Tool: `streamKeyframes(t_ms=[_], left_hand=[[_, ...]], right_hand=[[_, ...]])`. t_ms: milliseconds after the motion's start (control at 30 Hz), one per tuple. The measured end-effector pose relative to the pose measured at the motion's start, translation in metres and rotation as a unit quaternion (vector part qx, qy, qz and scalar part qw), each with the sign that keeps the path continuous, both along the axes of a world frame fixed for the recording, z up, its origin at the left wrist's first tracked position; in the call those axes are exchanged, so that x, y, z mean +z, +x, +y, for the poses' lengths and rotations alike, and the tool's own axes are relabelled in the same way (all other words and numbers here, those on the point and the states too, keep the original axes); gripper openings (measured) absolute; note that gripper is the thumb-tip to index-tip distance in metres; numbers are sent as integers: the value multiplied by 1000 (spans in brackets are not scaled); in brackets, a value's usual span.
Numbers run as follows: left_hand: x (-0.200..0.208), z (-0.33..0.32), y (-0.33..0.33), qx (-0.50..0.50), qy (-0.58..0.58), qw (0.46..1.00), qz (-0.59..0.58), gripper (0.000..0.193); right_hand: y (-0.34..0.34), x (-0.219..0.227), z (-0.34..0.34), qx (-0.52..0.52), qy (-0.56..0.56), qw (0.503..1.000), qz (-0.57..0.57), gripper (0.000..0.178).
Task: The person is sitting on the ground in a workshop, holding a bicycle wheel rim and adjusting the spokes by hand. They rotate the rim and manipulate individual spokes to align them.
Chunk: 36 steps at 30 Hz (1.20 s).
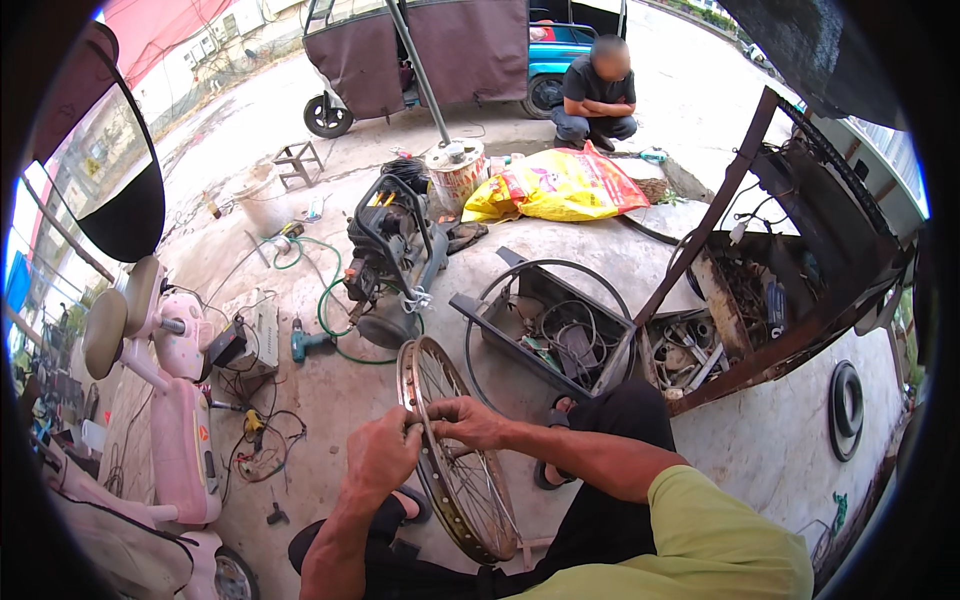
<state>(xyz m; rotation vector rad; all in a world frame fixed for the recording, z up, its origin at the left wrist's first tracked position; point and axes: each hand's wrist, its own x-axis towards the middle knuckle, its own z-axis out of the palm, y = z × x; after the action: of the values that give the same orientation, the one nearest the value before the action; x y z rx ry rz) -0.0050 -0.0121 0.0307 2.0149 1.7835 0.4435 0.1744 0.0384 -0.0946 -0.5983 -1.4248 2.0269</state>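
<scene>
A spoked bicycle wheel rim (436, 492) without a tire stands upright, slightly tilted, between my legs. My left hand (382, 455) is closed at the rim's outer left side, fingers pinched against the metal. From the right, my right hand (466, 422) grips the same stretch of rim, its fingertips meeting those of the left. Whether a small part sits between the fingertips is hidden. The spokes run inward, and the wheel's lower end is down by my dark trousers.
Beyond the wheel stands an air compressor (385, 250) with a green hose. A teal cordless drill (310, 342) lies left of it. A grey bin of parts (545, 325) with a loose tire is ahead right. A pink scooter (180, 440) stands left; a person (597, 95) squats far off.
</scene>
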Motion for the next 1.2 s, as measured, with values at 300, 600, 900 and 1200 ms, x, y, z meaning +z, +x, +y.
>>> streamKeyframes(t_ms=[300, 600, 900, 1200], left_hand=[[-4, 1, 1, 8, -16, 999, -51, 19], [-15, 15, -28, 79, -202, 847, -485, 10], [-9, 15, -33, 13, -249, 500, -829, 19], [-41, 24, -29, 156, -180, 825, -513, 24]], right_hand=[[2, 1, -3, -16, 1, 1000, 0, 25], [4, 14, -7, -13, -5, 1000, -18, 27], [9, 7, -7, -20, -10, 1000, -14, 29], [3, 17, -16, -15, -18, 1000, 2, 30]])
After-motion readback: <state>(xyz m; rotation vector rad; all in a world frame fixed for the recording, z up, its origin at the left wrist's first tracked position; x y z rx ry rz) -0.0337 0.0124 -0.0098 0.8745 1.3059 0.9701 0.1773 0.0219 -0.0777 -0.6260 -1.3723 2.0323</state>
